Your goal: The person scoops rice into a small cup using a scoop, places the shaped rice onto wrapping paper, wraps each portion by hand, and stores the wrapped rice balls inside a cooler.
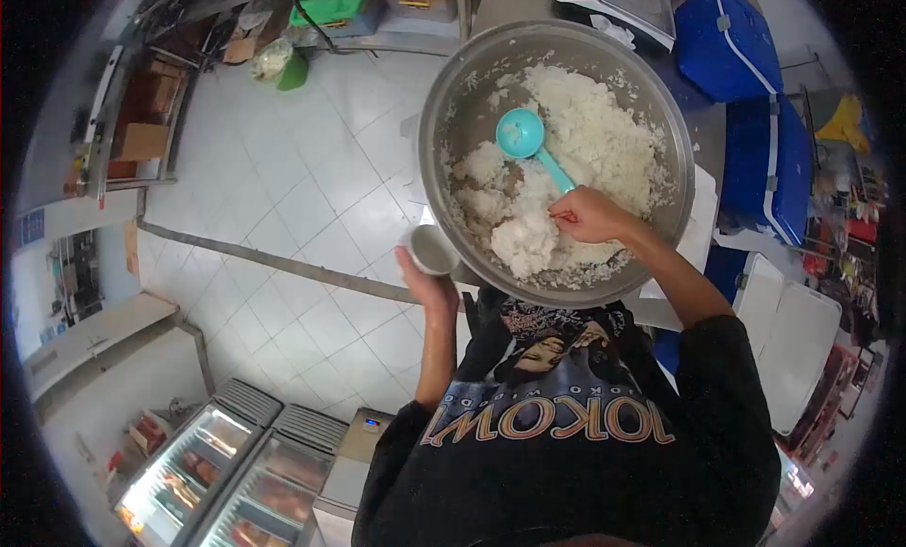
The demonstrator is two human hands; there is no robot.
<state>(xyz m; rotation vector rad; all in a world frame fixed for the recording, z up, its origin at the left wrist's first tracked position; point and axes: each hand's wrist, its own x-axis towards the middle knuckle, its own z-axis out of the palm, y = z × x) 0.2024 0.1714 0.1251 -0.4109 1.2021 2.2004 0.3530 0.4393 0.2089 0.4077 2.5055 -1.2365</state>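
A wide metal basin (437, 103) holds a large heap of white cooked rice (604, 122), with a rounded clump near its front edge. My right hand (593, 215) is closed around the handle of a turquoise scoop (521, 134) over the rice. The scoop's round bowl points to the far left and has a little white residue in it. Just outside the basin's left rim, my left hand (427, 281) grips a small pale cup (434, 251). The cup's mouth faces up; its inside looks greyish, and I cannot make out any contents.
Blue cooler boxes (731, 42) stand at the right, near a white open lid (802, 349). A scale (632, 4) sits behind the basin. Lit display freezers (189, 467) are at the lower left. A green bin (293, 72) stands on the tiled floor (293, 160).
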